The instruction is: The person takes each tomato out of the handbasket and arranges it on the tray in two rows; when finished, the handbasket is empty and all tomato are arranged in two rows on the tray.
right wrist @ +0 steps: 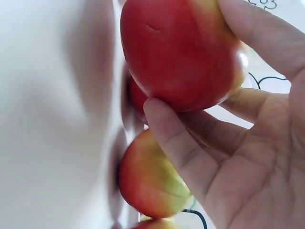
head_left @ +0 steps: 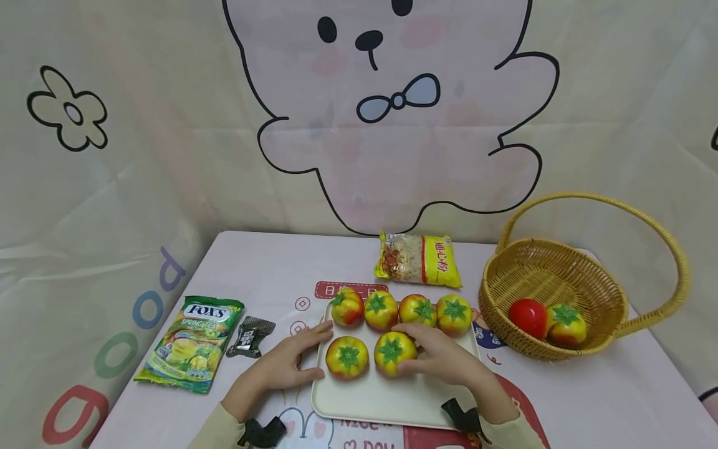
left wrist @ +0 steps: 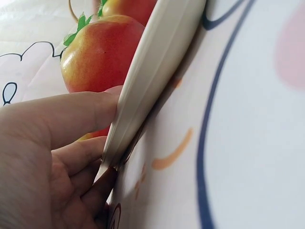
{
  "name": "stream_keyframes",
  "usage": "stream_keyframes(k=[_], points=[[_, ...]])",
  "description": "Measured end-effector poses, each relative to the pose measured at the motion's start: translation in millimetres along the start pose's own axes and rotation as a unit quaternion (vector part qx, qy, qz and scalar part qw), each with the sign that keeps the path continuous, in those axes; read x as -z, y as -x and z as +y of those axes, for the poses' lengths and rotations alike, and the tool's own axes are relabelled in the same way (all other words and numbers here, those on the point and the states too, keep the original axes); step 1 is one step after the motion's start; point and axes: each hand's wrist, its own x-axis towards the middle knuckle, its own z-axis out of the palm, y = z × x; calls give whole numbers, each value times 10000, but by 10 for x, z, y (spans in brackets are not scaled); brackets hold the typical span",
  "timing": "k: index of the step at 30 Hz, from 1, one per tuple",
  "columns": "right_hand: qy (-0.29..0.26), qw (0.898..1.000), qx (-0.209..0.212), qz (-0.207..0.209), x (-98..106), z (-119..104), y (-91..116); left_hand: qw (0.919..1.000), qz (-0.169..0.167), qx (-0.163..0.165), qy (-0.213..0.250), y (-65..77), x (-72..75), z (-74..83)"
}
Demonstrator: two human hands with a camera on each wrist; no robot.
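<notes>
My right hand (head_left: 443, 355) grips a round red-and-yellow toy fruit (head_left: 394, 353) with a green star-shaped top. The right wrist view shows its red underside (right wrist: 181, 52) between thumb and fingers, above other toy fruits. It overlaps the cream tray (head_left: 387, 402) in the head view. My left hand (head_left: 286, 362) lies along the tray's left edge, thumb and fingertips touching the rim (left wrist: 152, 62). Beside the gripped fruit, a similar toy fruit (head_left: 347, 357) sits on the tray. Several more, such as this one (head_left: 381, 310), stand in a row at its far side.
A wicker basket (head_left: 496, 274) with a tall handle holds a red fruit (head_left: 528, 318) and a red-and-yellow one (head_left: 566, 325) at right. Behind the tray lies a yellow food packet (head_left: 417, 259). On the left are a green Fox's bag (head_left: 191, 343) and a small black packet (head_left: 250, 337).
</notes>
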Motion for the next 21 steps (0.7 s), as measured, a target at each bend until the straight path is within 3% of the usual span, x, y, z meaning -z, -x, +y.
stream_keyframes(k=[10, 21], points=[[0, 9994, 103, -324, -108, 12, -47, 10000, -5, 76, 35, 13, -10, -2], [24, 9991, -150, -400, -70, -8, -45, 10000, 8, 18, 26, 3, 4, 14]])
